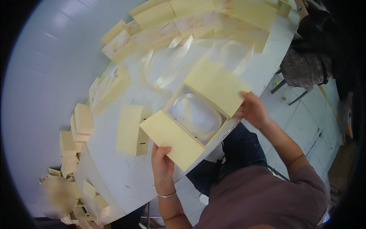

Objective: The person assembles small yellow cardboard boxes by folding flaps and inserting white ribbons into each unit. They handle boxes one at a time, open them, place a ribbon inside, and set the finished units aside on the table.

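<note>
A pale yellow gift box [225, 119] is held tilted over the table's near edge, its two wide flaps spread apart. Inside it, a loop of white ribbon [187, 96] curves around a pale interior. My left hand [163, 162] grips the near left flap [173, 141], thumb on top and fingers underneath. On the opposite side, my right hand [252, 108] closes on the corner of the far right flap [217, 86]; some of its fingers are hidden behind the box. Just left of this box, another pale yellow box [129, 129] with dark slots rests on the table.
Rows of flower-printed boxes [160, 34] line the table's far side, with loose white ribbons [177, 63] before them. More boxes [82, 118] are stacked leftward. Another person [57, 196] is at lower left among cartons. A stool [291, 89] stands off the right edge.
</note>
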The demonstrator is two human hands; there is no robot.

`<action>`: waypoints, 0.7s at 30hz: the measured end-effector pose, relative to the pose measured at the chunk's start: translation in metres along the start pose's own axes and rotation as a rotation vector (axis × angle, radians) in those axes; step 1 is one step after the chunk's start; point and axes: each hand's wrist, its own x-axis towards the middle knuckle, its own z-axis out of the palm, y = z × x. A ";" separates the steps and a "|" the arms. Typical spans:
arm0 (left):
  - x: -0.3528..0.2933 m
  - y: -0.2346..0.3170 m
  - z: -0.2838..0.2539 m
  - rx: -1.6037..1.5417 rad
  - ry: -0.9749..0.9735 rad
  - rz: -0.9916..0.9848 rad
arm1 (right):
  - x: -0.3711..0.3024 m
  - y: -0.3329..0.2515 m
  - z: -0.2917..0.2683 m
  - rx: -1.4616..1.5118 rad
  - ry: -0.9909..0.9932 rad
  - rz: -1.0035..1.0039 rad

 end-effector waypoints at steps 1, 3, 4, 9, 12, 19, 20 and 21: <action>-0.004 0.000 0.004 0.010 0.019 -0.013 | -0.004 -0.005 0.001 -0.213 0.039 -0.208; -0.007 0.004 0.017 0.033 0.031 -0.028 | -0.010 -0.033 0.019 -0.698 0.111 -0.829; -0.010 0.007 0.021 0.089 0.040 0.027 | -0.013 -0.049 0.035 -0.958 0.135 -1.226; -0.004 0.010 0.026 0.088 0.075 0.342 | -0.030 -0.043 0.100 -1.579 -0.801 -0.858; -0.012 0.020 0.041 0.175 0.216 0.656 | 0.012 0.009 0.106 -2.080 -0.862 -0.498; -0.072 0.005 0.043 0.513 -0.304 0.688 | 0.024 0.000 0.119 -1.738 -0.767 -0.266; -0.077 0.006 0.051 0.461 -0.362 0.539 | 0.023 0.001 0.118 -1.715 -0.803 -0.188; -0.075 0.003 0.054 0.472 -0.420 0.514 | 0.023 0.004 0.117 -1.691 -0.838 -0.110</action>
